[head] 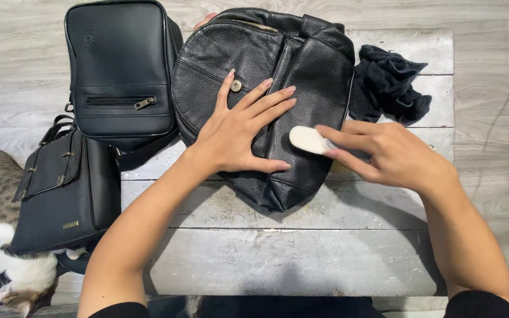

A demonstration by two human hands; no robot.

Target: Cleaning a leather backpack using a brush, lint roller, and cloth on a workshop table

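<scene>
My left hand (pixel 237 138) lies flat, open, pinning the bag (pixel 266 94) mid-table so it won't slide. Right hand (pixel 393 154) pinches the white sponge (pixel 307 140) at 3 o'clock, rubbing leather.

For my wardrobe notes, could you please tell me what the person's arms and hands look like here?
Both forearms are bare, with black sleeves showing only at the bottom edge. The left hand and right hand wear no gloves, rings, watch or bracelets.
</scene>
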